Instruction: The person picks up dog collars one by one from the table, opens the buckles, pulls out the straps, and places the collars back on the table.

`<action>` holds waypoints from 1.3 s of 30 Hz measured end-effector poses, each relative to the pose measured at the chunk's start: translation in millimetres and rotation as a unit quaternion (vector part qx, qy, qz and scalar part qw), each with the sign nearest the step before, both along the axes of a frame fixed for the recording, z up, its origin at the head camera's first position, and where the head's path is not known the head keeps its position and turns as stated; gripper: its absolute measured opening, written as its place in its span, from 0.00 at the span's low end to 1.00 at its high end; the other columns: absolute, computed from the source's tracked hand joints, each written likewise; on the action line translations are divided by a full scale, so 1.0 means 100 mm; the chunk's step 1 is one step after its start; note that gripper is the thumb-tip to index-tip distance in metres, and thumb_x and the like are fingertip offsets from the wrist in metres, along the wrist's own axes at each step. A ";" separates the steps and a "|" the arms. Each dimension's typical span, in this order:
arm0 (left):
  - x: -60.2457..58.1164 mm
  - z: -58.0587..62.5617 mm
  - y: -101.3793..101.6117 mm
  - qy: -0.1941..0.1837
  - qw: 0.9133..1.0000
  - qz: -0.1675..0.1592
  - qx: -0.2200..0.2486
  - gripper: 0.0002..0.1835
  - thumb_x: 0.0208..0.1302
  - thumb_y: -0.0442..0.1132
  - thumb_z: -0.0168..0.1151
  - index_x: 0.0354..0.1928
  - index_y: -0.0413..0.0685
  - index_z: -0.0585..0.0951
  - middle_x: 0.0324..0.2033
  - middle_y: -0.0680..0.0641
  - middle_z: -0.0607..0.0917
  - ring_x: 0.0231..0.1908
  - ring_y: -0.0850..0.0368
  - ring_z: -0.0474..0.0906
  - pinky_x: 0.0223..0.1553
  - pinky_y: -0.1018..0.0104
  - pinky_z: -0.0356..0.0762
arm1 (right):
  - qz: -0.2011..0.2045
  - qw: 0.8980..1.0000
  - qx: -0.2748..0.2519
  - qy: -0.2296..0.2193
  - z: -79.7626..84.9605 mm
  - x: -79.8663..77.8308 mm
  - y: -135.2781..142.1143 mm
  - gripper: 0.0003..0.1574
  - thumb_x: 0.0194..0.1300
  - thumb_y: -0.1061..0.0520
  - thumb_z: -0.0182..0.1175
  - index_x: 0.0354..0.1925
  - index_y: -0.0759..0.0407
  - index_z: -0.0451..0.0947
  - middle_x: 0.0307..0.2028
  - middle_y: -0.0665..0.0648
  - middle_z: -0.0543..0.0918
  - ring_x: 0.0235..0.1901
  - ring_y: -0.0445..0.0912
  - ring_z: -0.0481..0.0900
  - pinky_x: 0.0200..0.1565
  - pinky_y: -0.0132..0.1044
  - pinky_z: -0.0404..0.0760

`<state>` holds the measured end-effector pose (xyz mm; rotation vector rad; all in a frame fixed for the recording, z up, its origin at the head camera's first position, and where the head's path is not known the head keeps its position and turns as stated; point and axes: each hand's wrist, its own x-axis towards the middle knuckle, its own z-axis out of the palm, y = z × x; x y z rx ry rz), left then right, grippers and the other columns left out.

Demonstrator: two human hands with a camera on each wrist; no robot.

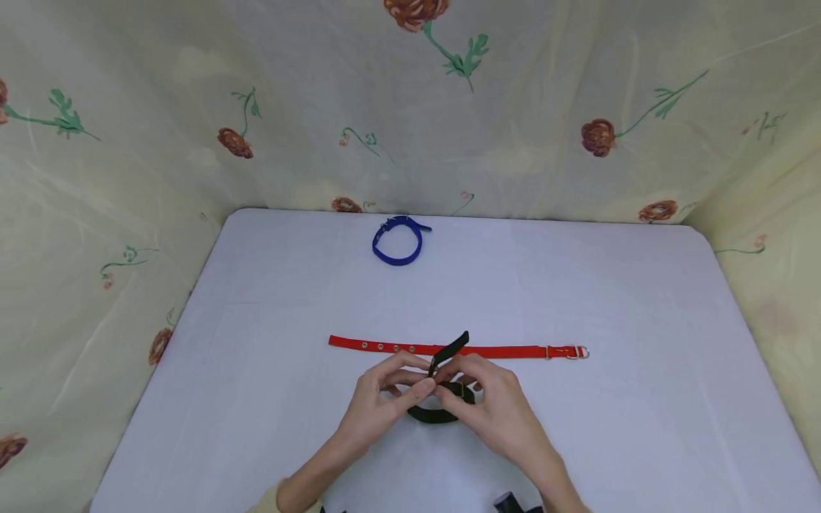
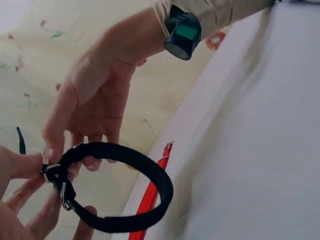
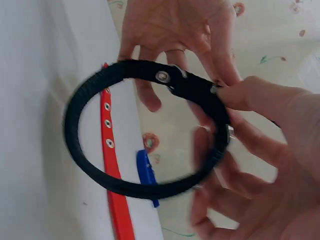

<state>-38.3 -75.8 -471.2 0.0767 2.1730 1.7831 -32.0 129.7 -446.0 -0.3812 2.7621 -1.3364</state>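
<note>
A black collar (image 1: pixel 432 415) with a metal buckle and ring is held up in both hands, its strap bent into a loop. My left hand (image 1: pixel 385 399) pinches it at the buckle, thumb and fingertips close together. Just beside, my right hand (image 1: pixel 494 410) also pinches the strap near the buckle, its thumb against the band. The strap's loose end sticks up past the fingertips in the head view. Metal eyelets show inside the loop in the right wrist view. Behind the hands, a red collar (image 1: pixel 500 352) lies stretched out flat, with eyelets at its left and a buckle at its right.
A blue collar (image 1: pixel 398 261), fastened into a ring, lies near the back edge of the white table (image 1: pixel 269 299). Flower-patterned cloth (image 1: pixel 513 128) hangs behind and at the sides. A dark wrist camera (image 1: pixel 508 503) shows below the right forearm.
</note>
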 end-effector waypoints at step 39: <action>-0.04 0.04 -0.11 0.094 0.993 -0.043 -0.056 0.18 0.73 0.51 0.71 0.62 0.68 0.84 0.50 0.56 0.94 0.46 0.65 0.88 0.50 0.62 0.81 | 0.010 0.988 -0.055 0.145 -0.09 -0.02 0.08 0.20 0.61 0.58 0.79 0.50 0.44 0.87 0.46 0.41 0.89 0.41 0.36 0.84 0.45 0.27 0.83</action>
